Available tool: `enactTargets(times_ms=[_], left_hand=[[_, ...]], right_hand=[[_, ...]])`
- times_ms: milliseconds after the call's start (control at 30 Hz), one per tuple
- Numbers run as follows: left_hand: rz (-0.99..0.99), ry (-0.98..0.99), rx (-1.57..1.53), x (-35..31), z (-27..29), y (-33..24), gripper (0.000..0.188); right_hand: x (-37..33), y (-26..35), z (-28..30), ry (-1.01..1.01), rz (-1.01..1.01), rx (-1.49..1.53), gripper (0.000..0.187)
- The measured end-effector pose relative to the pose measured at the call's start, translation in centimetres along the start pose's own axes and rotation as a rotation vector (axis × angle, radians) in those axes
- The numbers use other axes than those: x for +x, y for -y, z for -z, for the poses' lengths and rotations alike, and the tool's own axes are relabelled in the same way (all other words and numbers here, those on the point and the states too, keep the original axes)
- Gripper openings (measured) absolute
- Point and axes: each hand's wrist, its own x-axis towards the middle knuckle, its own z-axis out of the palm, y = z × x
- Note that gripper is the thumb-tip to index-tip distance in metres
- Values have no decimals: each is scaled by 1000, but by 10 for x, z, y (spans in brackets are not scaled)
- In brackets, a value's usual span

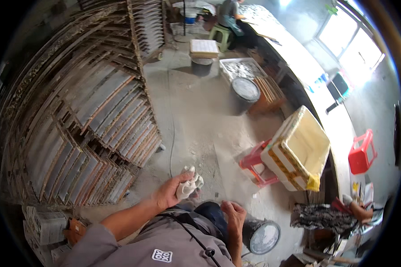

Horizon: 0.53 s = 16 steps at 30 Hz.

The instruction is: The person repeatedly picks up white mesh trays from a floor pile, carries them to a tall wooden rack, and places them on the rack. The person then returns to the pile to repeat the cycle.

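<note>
My left hand (170,192) is closed around a lumpy white piece (187,187), rounded and uneven like a small unglazed figurine; its exact kind is unclear. The white piece sticks out past my thumb and fingers, over the floor. In front of my right hip, my right hand (234,214) hangs with its fingers curled in, and nothing shows in them. Just right of that hand stands a dark bucket (265,236) with a pale top surface.
Tall racks (89,115) of stacked boards line the left. A foam box (294,151) sits on a red stool (258,167) to the right, beside a long worktable (307,66). Farther off are another bucket (245,91), a white tray (243,69) and a seated person (229,18).
</note>
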Motion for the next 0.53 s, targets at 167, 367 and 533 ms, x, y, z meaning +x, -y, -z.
enactTargets(times_ms=[167,367,533], left_hand=[[-58,-75,-151,10,4,8,30],[-85,-110,-150,84,-32,-5,28],[-156,-121,-231,161,-61,-17,30]], right_hand=[[51,26,-17,113,-62,-68,30],[142,66,-9,267,-76,50,34],[211,129,-5,396,-19,-26,44]])
